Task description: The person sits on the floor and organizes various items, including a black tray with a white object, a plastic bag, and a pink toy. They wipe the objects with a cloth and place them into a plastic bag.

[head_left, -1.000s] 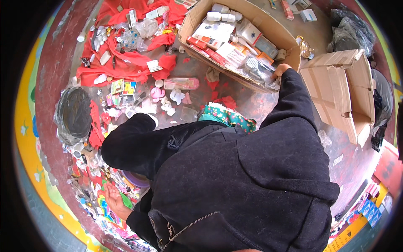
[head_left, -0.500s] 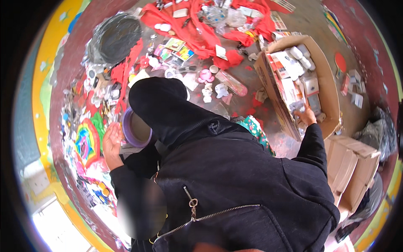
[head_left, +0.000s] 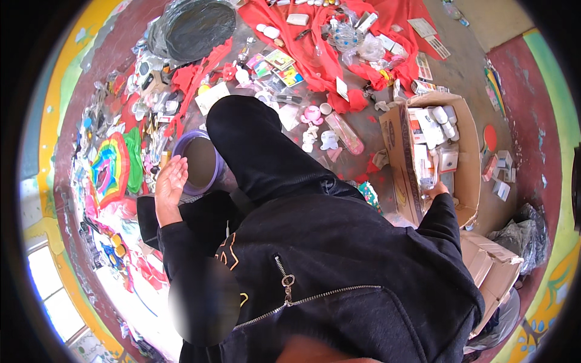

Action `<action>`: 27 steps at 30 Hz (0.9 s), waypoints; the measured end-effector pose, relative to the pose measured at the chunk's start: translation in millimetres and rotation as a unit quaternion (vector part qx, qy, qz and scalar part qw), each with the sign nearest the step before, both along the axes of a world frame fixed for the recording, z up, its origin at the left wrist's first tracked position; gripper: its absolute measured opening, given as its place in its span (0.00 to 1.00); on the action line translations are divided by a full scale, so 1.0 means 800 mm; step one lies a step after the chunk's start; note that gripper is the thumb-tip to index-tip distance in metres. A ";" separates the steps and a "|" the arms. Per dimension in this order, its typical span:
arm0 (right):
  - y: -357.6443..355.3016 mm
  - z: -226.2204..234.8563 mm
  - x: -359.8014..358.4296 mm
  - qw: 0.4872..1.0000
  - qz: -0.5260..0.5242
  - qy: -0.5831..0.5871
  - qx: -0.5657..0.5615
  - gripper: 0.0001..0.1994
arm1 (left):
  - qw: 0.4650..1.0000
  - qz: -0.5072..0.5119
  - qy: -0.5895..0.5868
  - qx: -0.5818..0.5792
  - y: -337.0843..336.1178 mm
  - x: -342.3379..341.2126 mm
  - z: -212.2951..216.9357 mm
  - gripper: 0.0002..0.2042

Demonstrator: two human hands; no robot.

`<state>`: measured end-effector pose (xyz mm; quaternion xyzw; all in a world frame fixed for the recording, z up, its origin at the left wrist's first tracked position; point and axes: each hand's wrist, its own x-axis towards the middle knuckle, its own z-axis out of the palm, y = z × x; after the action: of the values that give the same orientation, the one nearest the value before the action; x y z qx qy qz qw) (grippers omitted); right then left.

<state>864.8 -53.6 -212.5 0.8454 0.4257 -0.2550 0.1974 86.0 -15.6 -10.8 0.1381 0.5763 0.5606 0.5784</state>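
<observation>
Bottles (head_left: pixel 446 124) in the carton (head_left: pixel 396 160) at right, bucket (head_left: pixel 179 145) at left, case (head_left: pixel 346 134) between, cloth (head_left: pixel 322 71) beyond.

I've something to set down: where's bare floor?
Bare floor shows beyond the cardboard box, right of the paper sheets; less between box and pink case. Crowded: the red cloth, and left of the purple bucket.
</observation>
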 end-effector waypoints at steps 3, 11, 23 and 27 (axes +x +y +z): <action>0.029 0.026 0.002 0.991 0.013 0.002 0.135 0.38 | 1.000 0.020 0.008 -0.001 -0.009 -0.022 -0.004 0.16; 0.153 0.083 -0.041 0.912 0.259 0.050 0.314 0.11 | 0.999 0.033 -0.042 0.004 -0.005 -0.067 -0.036 0.18; 0.217 0.117 -0.203 0.923 0.308 0.136 0.184 0.14 | 0.998 0.046 -0.048 -0.021 0.006 -0.111 -0.052 0.15; 0.204 0.057 -0.204 0.807 0.578 0.022 0.117 0.12 | 0.995 0.059 -0.062 -0.046 0.024 -0.111 -0.071 0.16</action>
<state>702.0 109.9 -167.1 0.4541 0.8665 -0.0605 0.1984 -2.8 4.0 -67.7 0.0416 0.5717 0.5741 0.5846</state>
